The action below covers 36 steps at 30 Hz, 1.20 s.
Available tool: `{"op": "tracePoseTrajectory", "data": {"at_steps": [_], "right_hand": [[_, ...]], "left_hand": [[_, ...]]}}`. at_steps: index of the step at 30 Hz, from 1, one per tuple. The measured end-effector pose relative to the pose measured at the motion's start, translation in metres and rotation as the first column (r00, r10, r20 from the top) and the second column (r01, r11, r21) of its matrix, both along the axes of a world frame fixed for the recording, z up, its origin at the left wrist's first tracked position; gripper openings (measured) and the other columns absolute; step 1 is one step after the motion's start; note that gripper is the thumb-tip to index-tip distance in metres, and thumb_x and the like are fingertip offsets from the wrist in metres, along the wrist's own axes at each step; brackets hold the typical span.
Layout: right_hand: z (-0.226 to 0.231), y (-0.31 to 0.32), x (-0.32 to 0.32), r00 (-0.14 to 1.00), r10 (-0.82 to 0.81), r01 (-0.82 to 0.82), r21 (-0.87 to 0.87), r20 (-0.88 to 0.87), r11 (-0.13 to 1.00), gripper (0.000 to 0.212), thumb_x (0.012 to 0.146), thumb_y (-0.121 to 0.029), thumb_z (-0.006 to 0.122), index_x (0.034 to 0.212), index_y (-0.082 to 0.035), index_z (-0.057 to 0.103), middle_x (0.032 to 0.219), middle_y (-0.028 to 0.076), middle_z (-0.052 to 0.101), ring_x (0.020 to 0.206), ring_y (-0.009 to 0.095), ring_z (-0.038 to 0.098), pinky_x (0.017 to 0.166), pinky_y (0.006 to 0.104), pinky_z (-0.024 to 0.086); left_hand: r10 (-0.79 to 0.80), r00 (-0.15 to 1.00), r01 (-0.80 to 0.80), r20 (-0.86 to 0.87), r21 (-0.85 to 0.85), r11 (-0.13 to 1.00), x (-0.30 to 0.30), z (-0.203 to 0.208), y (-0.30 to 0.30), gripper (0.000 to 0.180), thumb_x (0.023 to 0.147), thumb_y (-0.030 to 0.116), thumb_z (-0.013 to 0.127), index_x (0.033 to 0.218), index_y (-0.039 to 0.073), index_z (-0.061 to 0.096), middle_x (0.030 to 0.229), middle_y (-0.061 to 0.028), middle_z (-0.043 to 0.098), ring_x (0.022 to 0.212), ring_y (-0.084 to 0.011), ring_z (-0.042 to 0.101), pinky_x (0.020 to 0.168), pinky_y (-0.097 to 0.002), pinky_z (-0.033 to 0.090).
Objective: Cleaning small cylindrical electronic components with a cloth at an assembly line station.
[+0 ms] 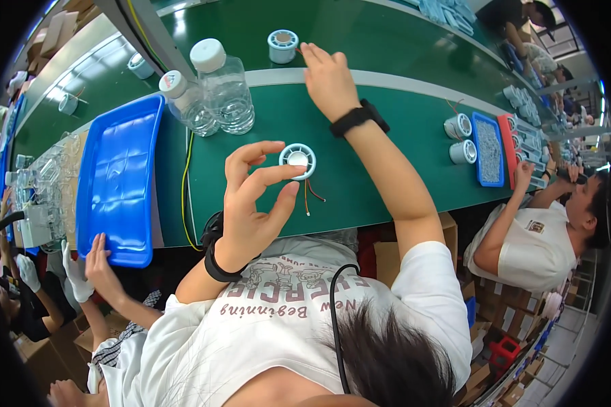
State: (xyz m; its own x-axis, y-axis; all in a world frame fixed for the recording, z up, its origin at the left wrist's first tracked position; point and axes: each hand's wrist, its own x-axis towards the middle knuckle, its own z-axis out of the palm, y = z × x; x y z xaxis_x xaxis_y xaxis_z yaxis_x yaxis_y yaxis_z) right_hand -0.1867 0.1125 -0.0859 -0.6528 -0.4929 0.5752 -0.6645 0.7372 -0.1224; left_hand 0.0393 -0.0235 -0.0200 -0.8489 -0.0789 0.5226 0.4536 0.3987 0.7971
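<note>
The near part (297, 158) is at the left hand (256, 186), on or just above the green table (366, 183) (I cannot tell which). This hand has its fingers spread, the index across the part's pale centre; whether it grips is not clear. The right hand (329, 80) has its fingertips beside the far part (282, 47); I cannot tell if they pinch something. Such a part is probably light and stiff; better to take it by the round, spoked rim, not by the thin wires (308, 197). The tray (119, 183) is glossy.
</note>
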Motion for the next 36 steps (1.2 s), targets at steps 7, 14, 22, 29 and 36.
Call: {"op": "tracePoseTrajectory", "data": {"at_steps": [7, 14, 22, 29, 36], "right_hand": [[-0.024, -0.060, -0.052, 0.941, -0.264, 0.297, 0.139, -0.212, 0.945, 0.051, 0.081, -0.007, 0.062, 0.131, -0.005, 0.053, 0.124, 0.013, 0.057, 0.087, 0.028, 0.058, 0.077, 0.0362, 0.054], [-0.010, -0.034, -0.085, 0.953, -0.302, 0.300, 0.074, 0.032, 0.951, 0.057, 0.071, -0.013, 0.075, 0.124, -0.004, 0.056, 0.117, 0.014, 0.058, 0.099, 0.030, 0.059, 0.081, 0.0379, 0.054], [0.072, 0.032, 0.062, 0.937, 0.180, -0.067, -0.349, 0.300, 0.935, 0.067, 0.067, -0.017, 0.083, 0.127, -0.005, 0.058, 0.110, 0.013, 0.059, 0.098, 0.027, 0.059, 0.084, 0.0342, 0.049], [0.119, 0.077, 0.162, 0.755, 0.378, -0.081, -0.497, 0.535, 0.864, 0.077, 0.057, -0.019, 0.090, 0.126, -0.003, 0.060, 0.115, 0.012, 0.061, 0.099, 0.022, 0.061, 0.080, 0.0306, 0.050], [0.104, 0.091, 0.187, 0.849, 0.411, -0.162, -0.576, 0.333, 0.801, 0.080, 0.051, -0.017, 0.094, 0.124, -0.006, 0.063, 0.114, 0.010, 0.060, 0.098, 0.021, 0.060, 0.078, 0.0317, 0.053]], "left_hand": [[0.054, 0.998, -0.054, 0.044, -0.010, 0.999, 0.011, -0.003, -0.018, 0.027, 0.078, -0.002, 0.069, 0.102, 0.010, 0.070, 0.117, -0.0102, 0.060, 0.109, -0.0282, 0.051, 0.089, -0.0378, 0.043], [0.023, 0.996, -0.022, 0.090, -0.013, 1.000, 0.013, 0.001, -0.023, 0.027, 0.080, -0.002, 0.068, 0.105, 0.008, 0.069, 0.125, -0.0111, 0.054, 0.110, -0.0261, 0.051, 0.093, -0.0367, 0.042], [-0.026, 0.994, 0.010, 0.105, 0.150, 0.989, -0.001, -0.015, -0.014, 0.062, 0.080, -0.007, 0.070, 0.137, 0.000, 0.046, 0.139, -0.0127, 0.041, 0.115, -0.0213, 0.053, 0.101, -0.0337, 0.043], [-0.487, 0.845, 0.308, 0.219, 0.545, 0.779, -0.012, -0.003, 0.007, 0.084, 0.073, -0.009, 0.075, 0.146, 0.005, 0.036, 0.133, -0.0112, 0.045, 0.111, -0.0218, 0.060, 0.096, -0.0348, 0.051], [-0.645, 0.727, 0.402, 0.236, 0.614, 0.679, -0.007, 0.001, 0.017, 0.086, 0.073, -0.006, 0.077, 0.147, 0.006, 0.035, 0.137, -0.0102, 0.047, 0.112, -0.0197, 0.060, 0.097, -0.0348, 0.051]]}}
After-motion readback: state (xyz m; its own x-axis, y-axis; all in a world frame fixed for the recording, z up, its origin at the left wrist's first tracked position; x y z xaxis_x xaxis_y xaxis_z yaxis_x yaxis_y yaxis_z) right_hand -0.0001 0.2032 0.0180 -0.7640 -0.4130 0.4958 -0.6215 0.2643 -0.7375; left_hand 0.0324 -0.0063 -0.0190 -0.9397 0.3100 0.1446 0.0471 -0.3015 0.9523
